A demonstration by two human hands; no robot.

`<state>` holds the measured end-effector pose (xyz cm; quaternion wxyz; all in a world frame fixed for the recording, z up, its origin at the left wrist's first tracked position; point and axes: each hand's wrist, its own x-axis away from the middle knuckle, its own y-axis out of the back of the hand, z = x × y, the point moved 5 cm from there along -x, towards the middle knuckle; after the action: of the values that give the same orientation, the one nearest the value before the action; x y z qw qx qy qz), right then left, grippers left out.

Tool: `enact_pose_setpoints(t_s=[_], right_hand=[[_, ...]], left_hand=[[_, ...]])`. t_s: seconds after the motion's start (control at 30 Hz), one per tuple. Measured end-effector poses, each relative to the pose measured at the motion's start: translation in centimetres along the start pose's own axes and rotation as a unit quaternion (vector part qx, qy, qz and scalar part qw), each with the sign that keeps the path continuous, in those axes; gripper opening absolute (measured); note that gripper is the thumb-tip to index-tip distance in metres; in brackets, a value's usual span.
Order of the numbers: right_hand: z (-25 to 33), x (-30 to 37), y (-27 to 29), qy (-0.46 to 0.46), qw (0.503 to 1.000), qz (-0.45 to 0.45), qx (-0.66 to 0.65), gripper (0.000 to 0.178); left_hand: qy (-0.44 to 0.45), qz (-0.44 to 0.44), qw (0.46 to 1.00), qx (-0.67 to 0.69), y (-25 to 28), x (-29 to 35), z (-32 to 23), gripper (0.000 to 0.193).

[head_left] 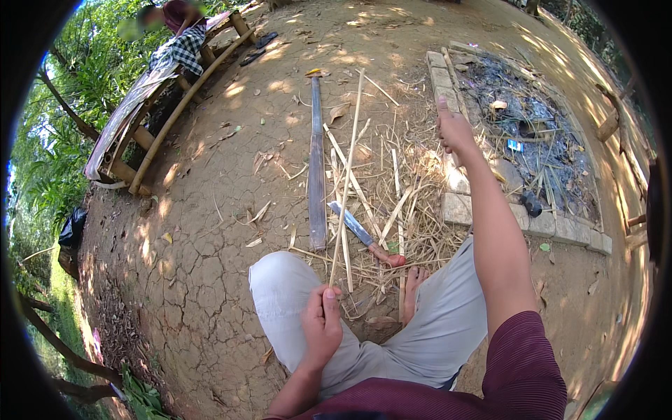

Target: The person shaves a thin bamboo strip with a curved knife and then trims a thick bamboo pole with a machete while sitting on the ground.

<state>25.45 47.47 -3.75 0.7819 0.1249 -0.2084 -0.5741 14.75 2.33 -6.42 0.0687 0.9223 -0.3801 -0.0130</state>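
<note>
My left hand (321, 323) is closed over my knee, gripping the near end of a long, thin bamboo strip (347, 182) that rises away from me. Stretched out to the far right, my right hand (456, 131) is curled into a fist with its thumb pointing up, and I see nothing in it. A machete (358, 227) with a wooden handle lies on the ground in front of my legs. Left of the strip lies a long, dark length of split bamboo (317, 161). Several pale split strips (395, 213) lie among the shavings.
Brick edging (537, 223) surrounds an ash-filled fire pit (535, 140) at the right, below my right arm. A low bamboo bench (157, 150) stands at the far left, with a person (178, 49) at its end. Dry shavings (427, 210) cover the ground before my foot.
</note>
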Motion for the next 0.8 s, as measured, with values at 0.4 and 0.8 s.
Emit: enact_pose_setpoints(t_s=[0.4, 0.8], right_hand=[[11.2, 10.7, -7.8, 0.306, 0.937, -0.098, -0.139, 0.038], [9.2, 8.6, -10.3, 0.231, 0.962, 0.092, -0.113, 0.031]], left_hand=[[-0.104, 0.109, 0.987, 0.062, -6.5, -18.2, -7.9, 0.022], [0.062, 0.212, 0.946, 0.238, -8.5, -20.0, -5.6, 0.029]])
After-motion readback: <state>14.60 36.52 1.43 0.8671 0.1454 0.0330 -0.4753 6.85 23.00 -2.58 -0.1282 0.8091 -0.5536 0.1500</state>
